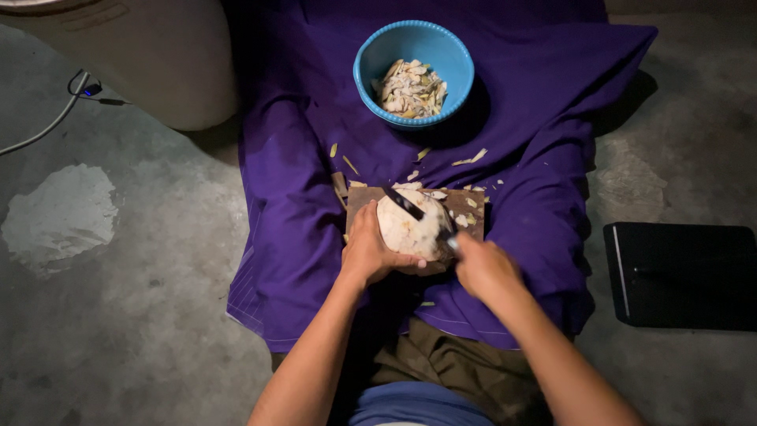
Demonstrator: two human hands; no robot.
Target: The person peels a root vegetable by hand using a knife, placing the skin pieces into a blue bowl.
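Grey concrete floor all round, with a pale patch at the left edge of the frame. Upper left: a grey cable beside a big cream-coloured barrel. Spread over the middle of the floor, a purple cloth, reaching from the top of the frame down to the knees. On the cloth, at top centre, a blue bowl filled with pale shavings. Loose chips scattered on the cloth below the bowl. At centre, a small wooden board lying on the cloth, with a round pale coconut sitting on it. Left hand wrapped round the left and lower side of the coconut, fingers curled tight against it. Across the top of the coconut, a dark knife, blade slanting from upper left to lower right and touching the pale surface. Right hand just right of the coconut, fingers closed round the knife handle. Far right, a flat black box on the floor, well apart from the cloth's middle.
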